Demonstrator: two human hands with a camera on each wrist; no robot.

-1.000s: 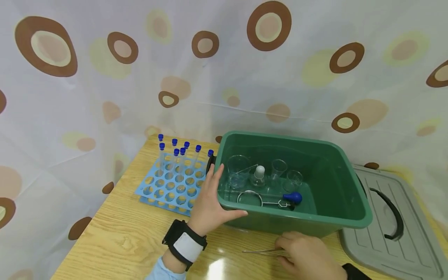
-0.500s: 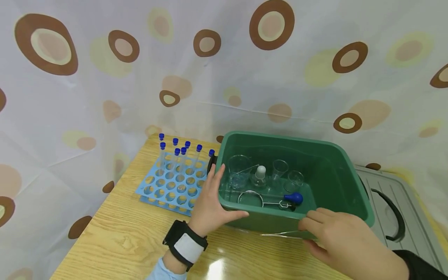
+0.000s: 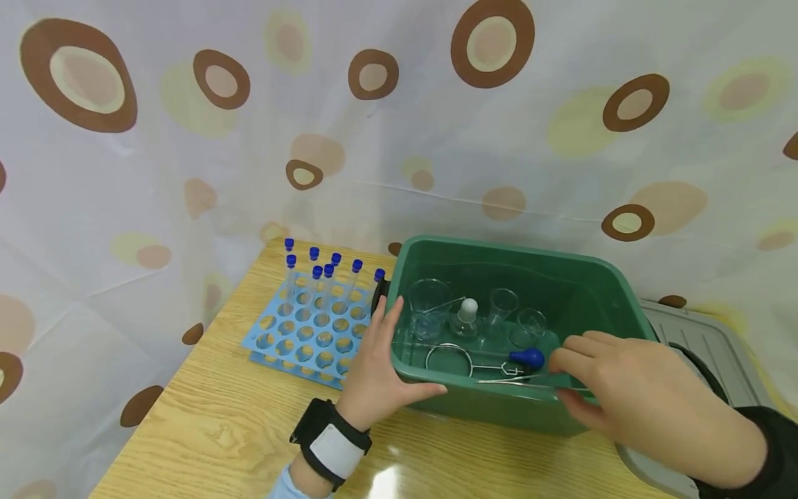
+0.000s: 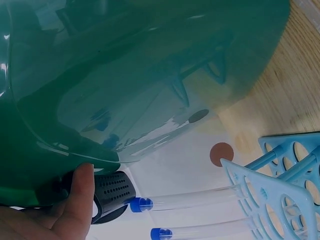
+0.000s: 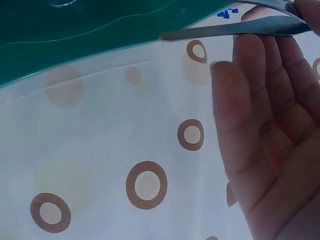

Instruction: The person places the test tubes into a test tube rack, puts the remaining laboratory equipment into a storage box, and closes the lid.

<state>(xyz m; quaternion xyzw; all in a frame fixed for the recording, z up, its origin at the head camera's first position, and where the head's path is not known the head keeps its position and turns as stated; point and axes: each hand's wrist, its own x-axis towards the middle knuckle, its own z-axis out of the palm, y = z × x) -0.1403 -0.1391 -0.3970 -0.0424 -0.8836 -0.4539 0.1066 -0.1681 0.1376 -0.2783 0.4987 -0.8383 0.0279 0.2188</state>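
In the head view, my right hand [image 3: 642,395] pinches a pair of metal tweezers [image 3: 520,382] over the front rim of a green plastic bin [image 3: 486,409]. The tweezers' tips point left. Two metal arms of the tweezers [image 5: 215,32] show above the fingers in the right wrist view. My left hand [image 3: 374,378] rests at the bin's front left corner, fingers straight along the side and thumb along the front. Inside the bin lie a blue rubber bulb [image 3: 528,357], a metal ring clamp [image 3: 450,360], a beaker [image 3: 429,308] and a white-topped flask [image 3: 466,319].
A light blue test tube rack [image 3: 280,343], with several blue-capped tubes [image 3: 291,281], stands left of the bin. On the right, a grey lid [image 3: 748,378] lies partly behind my right arm. A patterned curtain [image 3: 436,138] hangs behind the wooden table [image 3: 206,423].
My right hand has lifted the tweezers from the tabletop in front of the bin, up and to the right, to the bin's front rim. My left hand has stayed at the corner.
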